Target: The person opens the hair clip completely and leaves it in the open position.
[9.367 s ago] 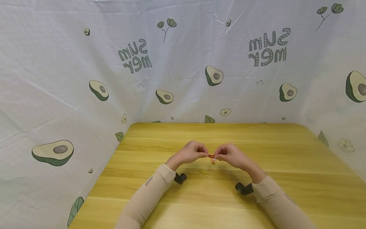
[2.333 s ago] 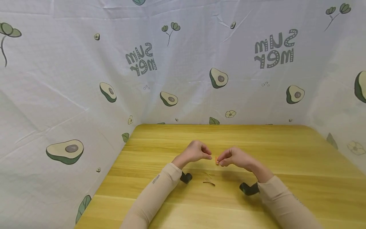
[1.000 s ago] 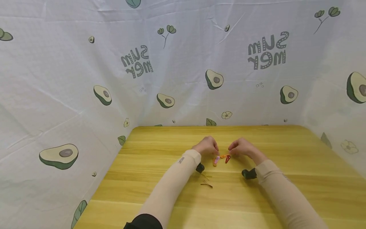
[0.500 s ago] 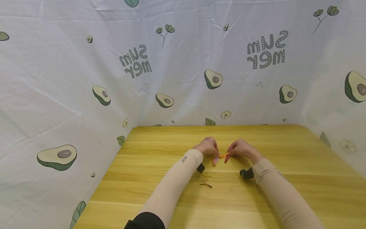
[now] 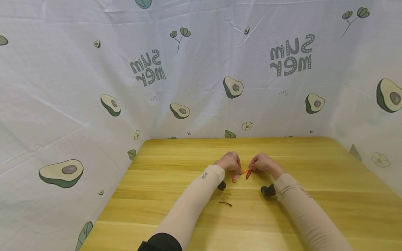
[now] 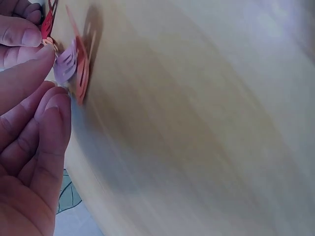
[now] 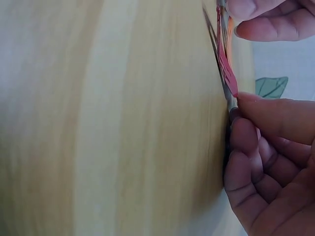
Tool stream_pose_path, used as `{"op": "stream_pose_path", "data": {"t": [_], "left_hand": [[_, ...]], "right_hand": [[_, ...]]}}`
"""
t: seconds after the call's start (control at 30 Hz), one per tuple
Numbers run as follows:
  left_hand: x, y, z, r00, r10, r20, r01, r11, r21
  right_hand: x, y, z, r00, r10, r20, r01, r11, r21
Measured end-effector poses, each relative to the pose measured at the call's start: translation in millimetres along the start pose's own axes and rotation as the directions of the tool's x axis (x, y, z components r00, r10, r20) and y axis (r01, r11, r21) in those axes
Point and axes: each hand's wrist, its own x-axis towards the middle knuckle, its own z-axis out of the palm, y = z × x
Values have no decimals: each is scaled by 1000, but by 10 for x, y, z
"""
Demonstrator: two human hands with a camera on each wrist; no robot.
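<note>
Several snap hair clips lie in a zigzag row on the wooden table between the hands in the head view. The left hand [image 5: 230,162] pinches the upper end of a purple hair clip [image 6: 65,64], which lies against an orange hair clip [image 6: 83,81]. The right hand [image 5: 262,162] pinches the tip of a red hair clip [image 7: 228,76] between thumb and index finger. Another orange hair clip [image 5: 244,171] stretches between the purple and red ones. Fingers partly hide the clip ends, so how they join cannot be made out.
Nearer the person, a thin yellow strip [image 5: 224,197] and a thin brown forked strip [image 5: 225,203] lie on the table [image 5: 282,223]. Dark camera mounts show beneath both wrists. A white curtain with avocado prints [image 5: 201,69] surrounds the table's back and sides.
Earlier the hands worked close together, and the brown strip came to lie on the table. Both hands then moved to the row of clips; lately the right hand closed in on the red clip.
</note>
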Motion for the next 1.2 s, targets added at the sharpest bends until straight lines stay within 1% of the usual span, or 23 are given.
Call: {"op": "stream_pose_path", "data": {"t": [0.33,0.7,0.8,1.0,1.2], "left_hand": [[-41,65,-19,1000,-28,9,28,1000,11],[-61,115,-23,1000,-28,9,28,998,56],[-51,112,-23,1000,-26,8,26,998,64],[-28,112,-13,999,-35,0,35,997,62],[-52,115,-17,999,-40,1,40,998,49]], "right_hand": [[-19,-35,3,1000,-7,10,7,1000,-24],[-12,-32,10,999,-6,42,8,1000,-30],[-5,-25,5,998,-30,56,32,998,-48],[-10,-24,4,997,-40,65,44,997,-62],[-29,-20,12,995,-62,73,67,996,-64]]}}
